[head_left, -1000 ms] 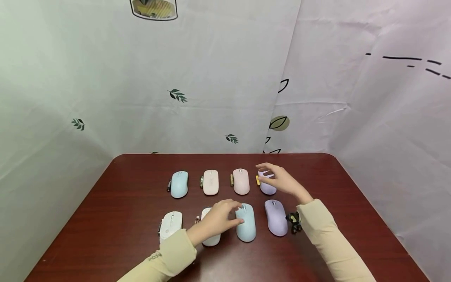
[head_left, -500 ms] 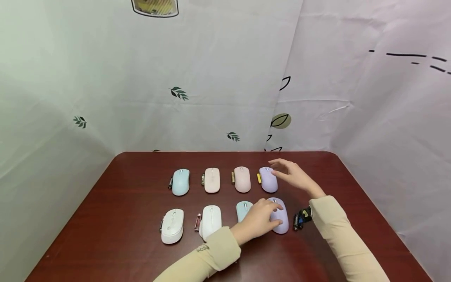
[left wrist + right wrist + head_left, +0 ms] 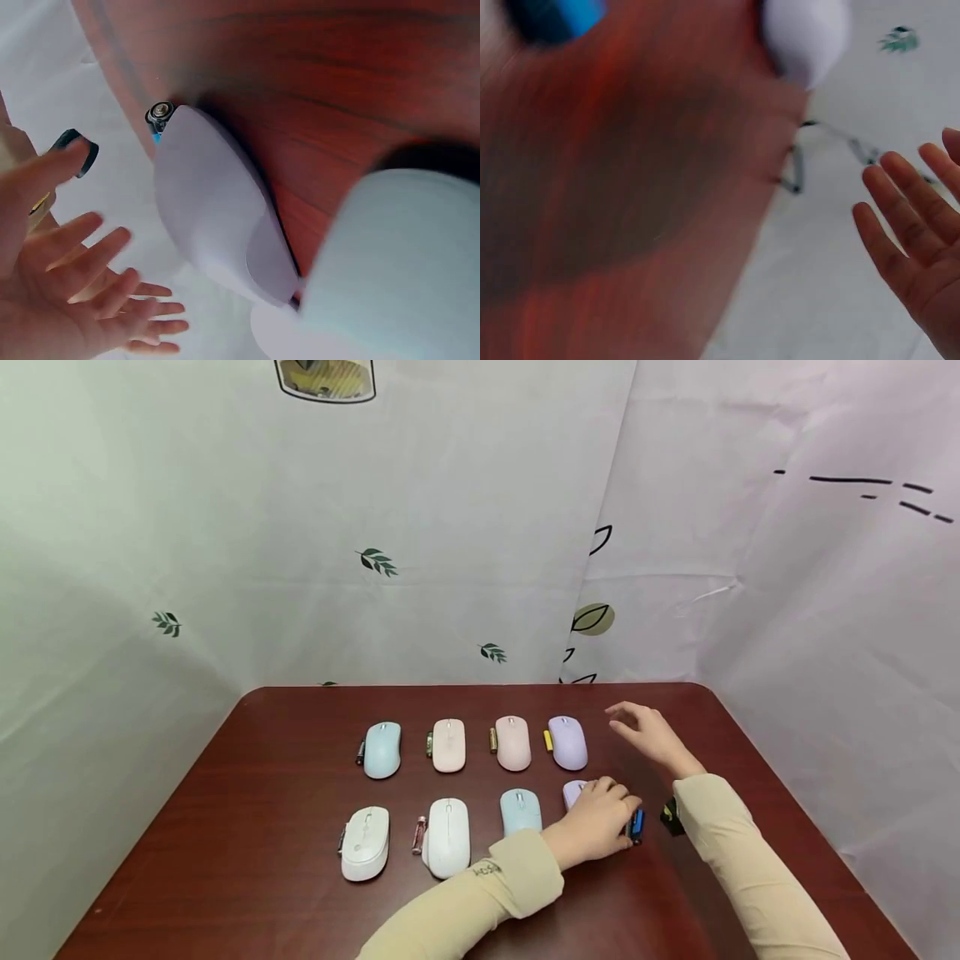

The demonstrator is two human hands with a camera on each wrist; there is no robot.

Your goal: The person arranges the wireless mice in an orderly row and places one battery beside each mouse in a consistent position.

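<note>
In the head view my left hand [image 3: 600, 820] reaches over the front-row purple mouse [image 3: 573, 791], covering most of it. Its fingertips are close to a blue-and-black battery [image 3: 637, 827] on the right. The left wrist view has the fingers of this hand spread, with nothing between them, beside the purple mouse [image 3: 214, 206]. My right hand [image 3: 654, 742] hovers to the right of the back-row purple mouse [image 3: 567, 743], fingers loosely bent and holding nothing. A small black-and-yellow object [image 3: 672, 817] lies partly hidden at the right cuff.
Back row, from the left: a light blue mouse [image 3: 382, 750], a cream mouse [image 3: 449, 746] and a pink mouse [image 3: 513, 743], each beside batteries. The front row also has two white mice, left [image 3: 366, 843] and right [image 3: 449, 837], and a light blue mouse [image 3: 520, 811]. Fabric walls surround the table [image 3: 247, 827].
My left hand has moved right, from the front light blue mouse across the purple one toward the batteries. My right hand has drawn away to the right from the back purple mouse.
</note>
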